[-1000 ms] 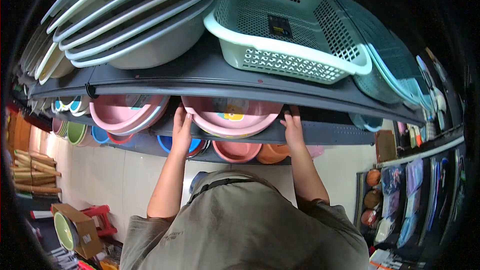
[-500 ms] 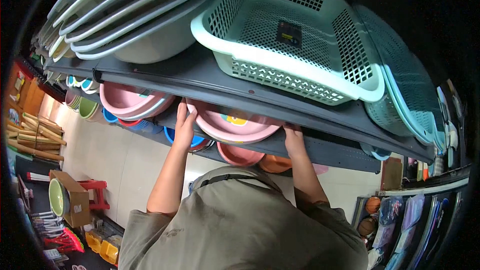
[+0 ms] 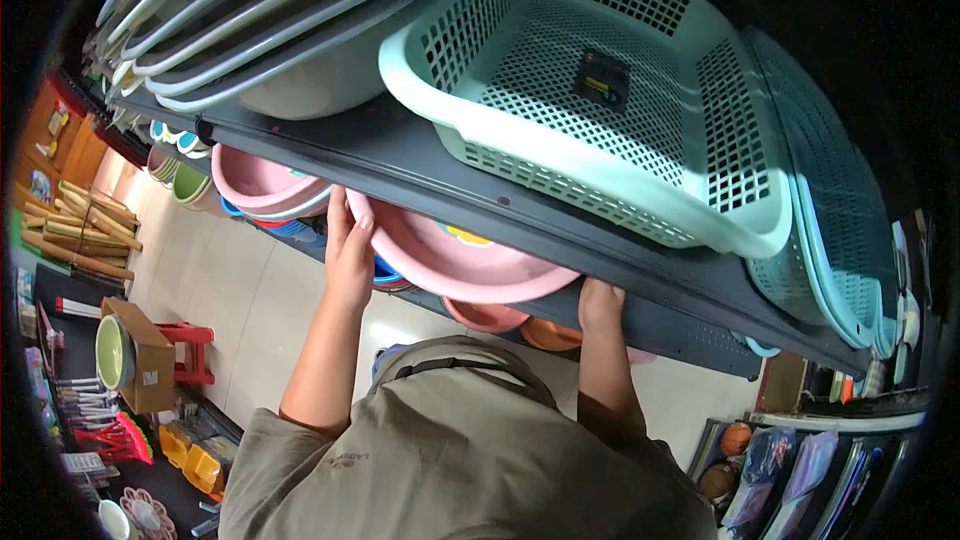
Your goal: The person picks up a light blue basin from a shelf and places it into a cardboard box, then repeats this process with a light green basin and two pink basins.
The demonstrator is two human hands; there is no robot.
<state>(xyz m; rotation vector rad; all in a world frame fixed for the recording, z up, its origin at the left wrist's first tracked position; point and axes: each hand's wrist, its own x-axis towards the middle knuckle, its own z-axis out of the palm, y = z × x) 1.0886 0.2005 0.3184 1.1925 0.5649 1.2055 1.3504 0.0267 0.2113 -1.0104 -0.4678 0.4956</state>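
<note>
A round pink basin [image 3: 455,265] with a yellow sticker inside sits on the lower shelf level, its back part hidden under the upper shelf board. At its left rim, my left hand [image 3: 350,248] is closed, thumb on the near side and fingers up along the edge. My right hand [image 3: 601,306] holds the opposite end of the rim; its fingertips are partly hidden by the shelf. Another pink basin [image 3: 265,180], stacked on others, stands just left of my left hand.
Overhead, the dark shelf [image 3: 400,155] bears a mint-green perforated basket [image 3: 600,165] and a stack of large pale basins [image 3: 310,90]. Below are a coral basin [image 3: 485,316] and an orange one [image 3: 551,334]. A red stool [image 3: 190,350] stands on the floor at left.
The pink basin has come slightly outward from under the shelf, toward me, with both hands still on its rim. My view has shifted and tilted a little.
</note>
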